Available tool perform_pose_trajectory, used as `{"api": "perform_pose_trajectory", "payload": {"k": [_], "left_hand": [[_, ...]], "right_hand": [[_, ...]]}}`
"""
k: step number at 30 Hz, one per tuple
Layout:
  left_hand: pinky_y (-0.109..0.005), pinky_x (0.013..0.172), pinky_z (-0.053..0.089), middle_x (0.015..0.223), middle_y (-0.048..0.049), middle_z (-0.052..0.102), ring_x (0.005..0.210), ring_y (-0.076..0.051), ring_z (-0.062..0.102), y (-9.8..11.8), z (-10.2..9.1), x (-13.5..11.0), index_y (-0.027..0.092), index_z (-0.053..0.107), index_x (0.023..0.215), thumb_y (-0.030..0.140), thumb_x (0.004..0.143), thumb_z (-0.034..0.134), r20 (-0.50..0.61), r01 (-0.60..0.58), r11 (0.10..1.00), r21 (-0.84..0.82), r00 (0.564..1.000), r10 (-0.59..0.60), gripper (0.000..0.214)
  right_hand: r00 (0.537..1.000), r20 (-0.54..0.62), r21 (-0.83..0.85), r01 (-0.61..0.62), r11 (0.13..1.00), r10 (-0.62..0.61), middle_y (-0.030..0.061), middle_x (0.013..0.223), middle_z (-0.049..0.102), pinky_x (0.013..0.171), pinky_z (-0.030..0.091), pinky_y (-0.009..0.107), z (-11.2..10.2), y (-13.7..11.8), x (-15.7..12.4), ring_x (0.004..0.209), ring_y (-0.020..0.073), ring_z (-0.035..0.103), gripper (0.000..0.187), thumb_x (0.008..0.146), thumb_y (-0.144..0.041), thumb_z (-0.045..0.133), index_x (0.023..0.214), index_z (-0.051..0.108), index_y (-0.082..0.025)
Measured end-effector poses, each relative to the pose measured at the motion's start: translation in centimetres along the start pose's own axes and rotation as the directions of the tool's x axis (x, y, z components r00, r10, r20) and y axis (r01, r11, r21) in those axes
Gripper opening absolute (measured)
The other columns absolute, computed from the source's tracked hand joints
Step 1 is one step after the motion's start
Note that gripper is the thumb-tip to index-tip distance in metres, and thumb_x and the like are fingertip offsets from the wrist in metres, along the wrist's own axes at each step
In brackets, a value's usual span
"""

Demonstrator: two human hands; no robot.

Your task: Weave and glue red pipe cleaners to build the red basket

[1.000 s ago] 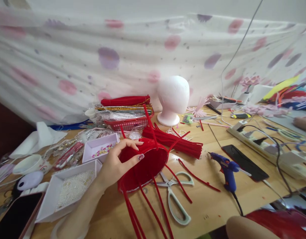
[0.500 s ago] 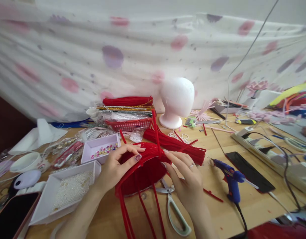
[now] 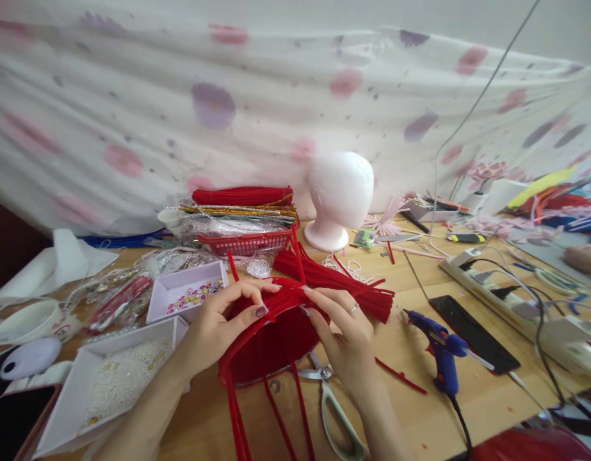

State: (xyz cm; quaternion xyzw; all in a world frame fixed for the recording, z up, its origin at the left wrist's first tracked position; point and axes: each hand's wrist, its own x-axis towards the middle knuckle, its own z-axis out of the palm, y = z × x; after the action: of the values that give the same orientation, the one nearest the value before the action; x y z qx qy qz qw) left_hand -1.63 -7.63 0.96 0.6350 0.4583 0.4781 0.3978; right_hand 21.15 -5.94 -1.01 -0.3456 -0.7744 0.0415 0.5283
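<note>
A round red piece (image 3: 271, 336) made of pipe cleaners sits in front of me on the wooden table (image 3: 410, 410), with long red stems trailing toward me. My left hand (image 3: 218, 326) grips its left rim, fingers curled over the top. On the right rim my right hand (image 3: 346, 336), wearing a ring, pinches the red stems at the top edge. A loose bundle of red pipe cleaners (image 3: 338, 282) lies just behind the piece.
Scissors (image 3: 336, 413) lie under my right wrist. A blue glue gun (image 3: 439, 352) and a black phone (image 3: 472, 333) are at the right, near a power strip (image 3: 506, 294). White trays of beads (image 3: 113, 378) stand left. A red basket (image 3: 250, 240) and foam head (image 3: 338, 195) stand behind.
My right hand came into view from the lower right and took hold of the red piece's right rim. The left hand kept its grip throughout.
</note>
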Motion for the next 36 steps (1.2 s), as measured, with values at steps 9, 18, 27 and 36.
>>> {"api": "perform_pose_trajectory", "payload": {"k": [9,18,27,36], "left_hand": [[-0.032,0.102,0.051,0.122,-0.0028,0.077,0.118,-0.020,0.070,1.0,-0.2,-0.9,0.026,0.062,0.084,0.043,0.099,0.061,-0.001,-0.062,0.987,0.147,0.998,0.063,0.023],[-0.023,0.094,0.056,0.105,0.0028,0.082,0.101,-0.015,0.077,1.5,-1.1,-1.1,0.029,0.076,0.082,0.025,0.091,0.075,0.032,-0.301,0.922,0.243,0.952,0.303,0.010],[-0.030,0.090,0.057,0.097,-0.0018,0.082,0.095,-0.019,0.075,0.7,-1.6,-0.3,0.026,0.075,0.078,0.025,0.086,0.076,-0.036,-0.122,0.983,0.136,0.991,0.128,0.008],[-0.037,0.100,0.047,0.113,-0.0070,0.073,0.114,-0.024,0.064,-0.6,-0.2,0.7,0.024,0.071,0.079,0.033,0.090,0.069,-0.084,-0.063,0.989,0.132,0.994,0.075,0.014]], "right_hand": [[1.000,-0.017,-0.014,-0.008,1.000,0.008,0.0054,0.100,0.075,0.081,0.059,0.031,0.3,-0.2,0.0,0.089,0.0175,0.070,0.032,0.096,-0.009,0.062,0.122,0.073,-0.025],[0.999,-0.021,-0.022,-0.042,0.999,0.041,0.0054,0.101,0.076,0.082,0.059,0.032,0.3,0.0,-0.4,0.091,0.0185,0.071,0.031,0.098,-0.011,0.060,0.122,0.073,-0.026],[0.998,-0.023,-0.031,-0.054,0.998,0.054,0.0055,0.101,0.076,0.081,0.060,0.034,0.5,0.0,-0.3,0.091,0.0195,0.071,0.030,0.099,-0.013,0.061,0.122,0.073,-0.027],[0.997,-0.036,-0.083,-0.073,0.994,0.070,0.0066,0.112,0.072,0.088,0.057,0.035,0.2,-0.1,-0.3,0.103,0.0204,0.067,0.036,0.096,-0.009,0.062,0.126,0.069,-0.027]]}}
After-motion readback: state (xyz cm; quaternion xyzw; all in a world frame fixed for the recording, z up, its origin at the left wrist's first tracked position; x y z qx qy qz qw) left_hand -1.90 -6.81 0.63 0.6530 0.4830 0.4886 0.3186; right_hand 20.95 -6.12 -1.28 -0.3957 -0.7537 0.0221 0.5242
